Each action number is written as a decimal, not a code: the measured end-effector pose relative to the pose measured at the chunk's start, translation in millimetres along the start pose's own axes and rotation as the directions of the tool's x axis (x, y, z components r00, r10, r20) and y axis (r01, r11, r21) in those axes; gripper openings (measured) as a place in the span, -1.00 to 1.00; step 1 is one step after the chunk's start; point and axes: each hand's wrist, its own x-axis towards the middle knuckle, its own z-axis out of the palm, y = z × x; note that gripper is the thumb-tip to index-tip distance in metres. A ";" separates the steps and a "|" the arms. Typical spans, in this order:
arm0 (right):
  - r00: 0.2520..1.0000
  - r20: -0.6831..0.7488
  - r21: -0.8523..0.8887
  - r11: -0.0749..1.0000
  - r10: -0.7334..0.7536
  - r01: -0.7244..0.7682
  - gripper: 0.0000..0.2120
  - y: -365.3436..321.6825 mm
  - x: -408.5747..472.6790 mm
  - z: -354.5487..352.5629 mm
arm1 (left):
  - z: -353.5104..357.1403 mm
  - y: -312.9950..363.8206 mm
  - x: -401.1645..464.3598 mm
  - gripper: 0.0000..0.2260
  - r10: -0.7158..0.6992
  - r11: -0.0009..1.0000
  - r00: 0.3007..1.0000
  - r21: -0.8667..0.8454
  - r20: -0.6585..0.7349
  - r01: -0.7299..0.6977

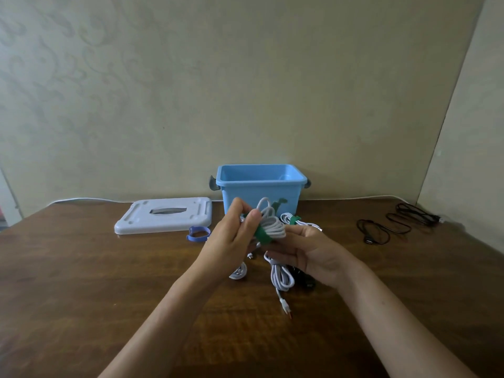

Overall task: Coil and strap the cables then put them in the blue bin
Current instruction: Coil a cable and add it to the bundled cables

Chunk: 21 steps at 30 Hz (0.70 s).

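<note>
A coiled white cable (pixel 270 223) with a green strap (pixel 261 233) round its middle is held above the table, in front of the open blue bin (pixel 261 184). My left hand (pixel 231 241) pinches the coil and strap from the left with thumb and fingers. My right hand (pixel 308 255) cups the coil from below and the right, fingers curled under it. Below the hands lie a loose white cable (pixel 281 279), a small white coil (pixel 238 271) and part of a black cable (pixel 305 279). A second strapped white coil (pixel 293 221) lies by the bin.
The bin's white lid (pixel 166 215) lies flat at the back left, with a blue strap (pixel 199 234) beside it. Loose black cables (pixel 395 222) sprawl at the back right of the brown wooden table (pixel 81 282). A wall stands close behind.
</note>
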 end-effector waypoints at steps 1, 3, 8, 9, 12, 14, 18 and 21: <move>1.000 -0.008 -0.002 1.000 0.016 -0.016 -0.66 0.6 1.2 -2.5 | 0.5 0.3 -0.4 -0.76 0.010 1.000 1.000 0.000 0.018 -0.010; 0.998 -0.040 0.013 0.999 0.052 -0.052 -0.63 0.9 2.5 -6.5 | 3.4 2.2 -2.1 -0.78 0.037 0.999 0.997 -0.005 0.063 -0.036; 0.992 -0.111 0.027 0.998 0.067 -0.064 -0.60 -2.0 1.8 -11.7 | 13.7 5.5 -4.8 -0.78 0.105 0.982 0.974 0.134 0.199 -0.134; 0.991 -0.116 -0.001 0.997 0.071 -0.072 -0.58 -2.5 1.9 -11.3 | 13.9 4.2 -4.6 -0.77 0.114 0.977 0.972 0.154 0.204 -0.147; 0.980 -0.170 -0.062 0.991 0.105 -0.117 -0.62 -5.4 1.7 -8.6 | 14.3 0.7 -4.4 -0.78 0.111 0.967 0.966 0.199 0.235 -0.160; 0.976 -0.190 -0.084 0.988 0.112 -0.129 -0.59 -5.4 1.3 -8.4 | 15.6 -1.5 -5.2 -0.81 0.112 0.959 0.958 0.222 0.265 -0.174; 0.985 -0.173 -0.058 0.998 0.018 -0.028 -0.54 -3.8 3.4 -11.7 | 13.6 -6.9 -3.3 -0.78 0.081 0.959 0.958 0.240 0.274 -0.149; 0.965 -0.254 -0.175 0.985 -0.061 0.016 -0.51 -3.6 5.0 -10.3 | 12.1 -11.6 -2.4 -0.73 0.007 0.962 0.965 0.261 0.261 -0.077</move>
